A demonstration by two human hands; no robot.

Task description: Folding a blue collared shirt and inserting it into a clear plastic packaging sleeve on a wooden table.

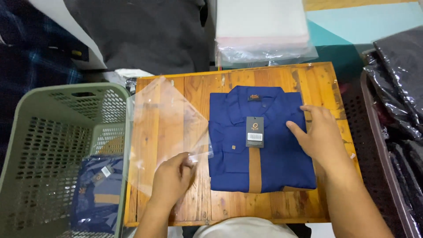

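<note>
A folded dark blue shirt (264, 163) with a brown front stripe and a hanging dark tag lies on a small wooden table (317, 83). My right hand (319, 134) rests flat on the shirt's right side, fingers spread. To the left of the shirt, my left hand (172, 178) pinches the corner of a clear plastic bag (163, 121), which is lifted off the table top and spreads toward the table's left edge.
A green perforated basket (53, 132) stands at the left with a bagged blue shirt (99, 191) inside. A stack of clear bags (262, 26) lies behind the table. Dark plastic-wrapped garments (398, 75) are piled at the right.
</note>
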